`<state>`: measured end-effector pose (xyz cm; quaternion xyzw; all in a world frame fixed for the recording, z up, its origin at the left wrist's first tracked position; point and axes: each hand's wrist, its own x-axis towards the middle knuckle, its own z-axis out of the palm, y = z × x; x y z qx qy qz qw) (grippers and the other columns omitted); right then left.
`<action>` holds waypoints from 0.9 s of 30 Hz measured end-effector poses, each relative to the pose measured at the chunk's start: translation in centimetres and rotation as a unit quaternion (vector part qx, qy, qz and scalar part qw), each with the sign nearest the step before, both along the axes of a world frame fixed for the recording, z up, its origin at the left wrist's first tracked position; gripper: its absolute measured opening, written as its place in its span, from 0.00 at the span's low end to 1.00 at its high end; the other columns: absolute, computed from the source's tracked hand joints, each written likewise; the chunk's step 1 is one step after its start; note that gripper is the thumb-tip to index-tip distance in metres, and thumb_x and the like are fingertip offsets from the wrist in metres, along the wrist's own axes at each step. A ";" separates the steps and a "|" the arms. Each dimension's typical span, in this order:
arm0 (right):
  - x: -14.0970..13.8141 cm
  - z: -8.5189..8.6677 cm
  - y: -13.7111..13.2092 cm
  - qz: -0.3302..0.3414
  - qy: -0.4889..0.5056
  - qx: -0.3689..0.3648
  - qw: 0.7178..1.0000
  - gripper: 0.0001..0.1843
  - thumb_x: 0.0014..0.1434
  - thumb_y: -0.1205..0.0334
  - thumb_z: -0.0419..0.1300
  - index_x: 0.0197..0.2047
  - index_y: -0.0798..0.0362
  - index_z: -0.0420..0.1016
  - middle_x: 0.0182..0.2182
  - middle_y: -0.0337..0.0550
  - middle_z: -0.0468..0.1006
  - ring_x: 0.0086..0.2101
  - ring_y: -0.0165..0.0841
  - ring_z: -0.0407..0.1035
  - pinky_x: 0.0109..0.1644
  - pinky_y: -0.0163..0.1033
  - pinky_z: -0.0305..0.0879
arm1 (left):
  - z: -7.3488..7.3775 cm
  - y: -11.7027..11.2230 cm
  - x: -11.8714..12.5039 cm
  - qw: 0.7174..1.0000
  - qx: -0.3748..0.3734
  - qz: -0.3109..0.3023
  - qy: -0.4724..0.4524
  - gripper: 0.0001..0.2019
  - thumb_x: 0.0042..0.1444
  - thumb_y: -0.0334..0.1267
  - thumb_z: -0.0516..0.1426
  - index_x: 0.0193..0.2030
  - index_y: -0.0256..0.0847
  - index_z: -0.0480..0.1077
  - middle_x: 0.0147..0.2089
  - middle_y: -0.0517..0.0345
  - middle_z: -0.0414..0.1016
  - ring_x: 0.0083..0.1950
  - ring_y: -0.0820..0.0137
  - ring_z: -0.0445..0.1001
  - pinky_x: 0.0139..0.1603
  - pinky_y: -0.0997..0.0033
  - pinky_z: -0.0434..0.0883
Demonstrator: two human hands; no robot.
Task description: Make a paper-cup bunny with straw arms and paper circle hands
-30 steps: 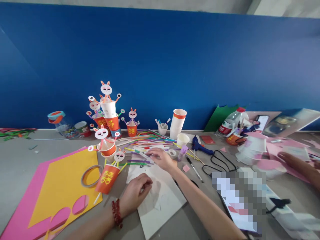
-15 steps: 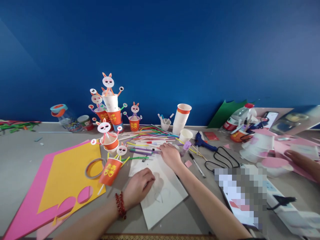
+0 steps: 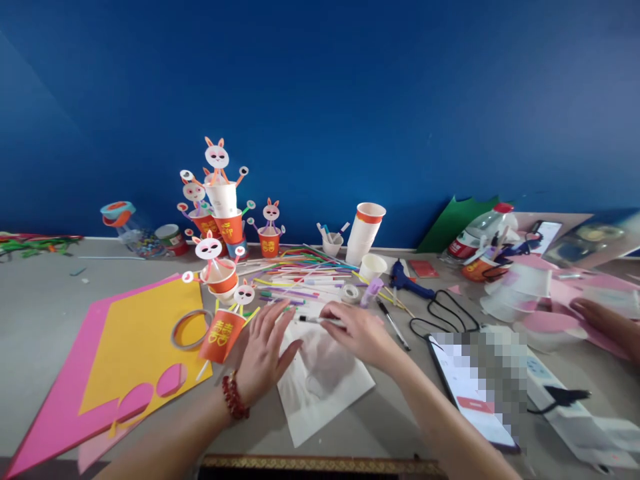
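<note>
My right hand [image 3: 357, 332] pinches a white marker [image 3: 313, 320] with a black end, holding it sideways over the far part of a white sheet of paper [image 3: 325, 407]. On the left, my left hand [image 3: 265, 350] is open with fingers stretched out, close to the marker's black end; nothing shows in it. Faint lines mark the sheet. Beside my left hand, an orange paper cup [image 3: 221, 337] with a rabbit face leans at a tilt. Coloured markers and straws [image 3: 310, 267] lie beyond both hands.
Rabbit-topped cups [image 3: 230, 230] stand stacked at back left. Pink and yellow sheets [image 3: 145, 340] with a tape roll [image 3: 175, 333] lie left. To the right are a blue glue gun [image 3: 407, 280], its cord, a phone [image 3: 470, 393] and a power strip [image 3: 570, 413]. Another person's hand [image 3: 603, 323] touches pink paper.
My right hand has drawn back from the marker pile with the white marker. My left hand has opened from a curled pose and reached forward.
</note>
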<state>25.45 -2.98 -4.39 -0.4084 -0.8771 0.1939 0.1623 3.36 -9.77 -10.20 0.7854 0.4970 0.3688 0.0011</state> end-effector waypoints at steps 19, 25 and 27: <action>-0.3 -1.0 -6.5 0.036 0.366 -0.250 0.896 0.14 0.60 0.56 0.61 0.25 0.51 0.69 0.17 0.33 0.66 0.18 0.26 0.57 0.22 0.32 0.53 | 3.2 -2.2 0.8 0.942 -0.234 -0.241 0.003 0.25 0.69 0.54 0.37 0.32 0.41 0.64 0.29 0.56 0.68 0.31 0.67 0.65 0.34 0.69 0.62; 5.8 0.6 -5.4 -0.140 0.589 -0.150 0.782 0.14 0.60 0.58 0.62 0.24 0.49 0.66 0.12 0.29 0.60 0.13 0.24 0.51 0.18 0.31 0.49 | 1.6 -3.1 -2.1 0.910 -0.369 -0.122 -0.147 0.25 0.69 0.52 0.40 0.23 0.42 0.56 0.22 0.64 0.58 0.24 0.73 0.60 0.26 0.74 0.59; 6.0 -0.5 -5.5 -0.146 0.499 -0.210 0.828 0.10 0.59 0.57 0.63 0.28 0.50 0.70 0.15 0.33 0.68 0.15 0.25 0.58 0.17 0.30 0.50 | 1.0 -3.0 -2.1 0.948 -0.282 -0.139 -0.057 0.23 0.65 0.52 0.51 0.23 0.41 0.59 0.24 0.61 0.62 0.29 0.70 0.64 0.31 0.71 0.62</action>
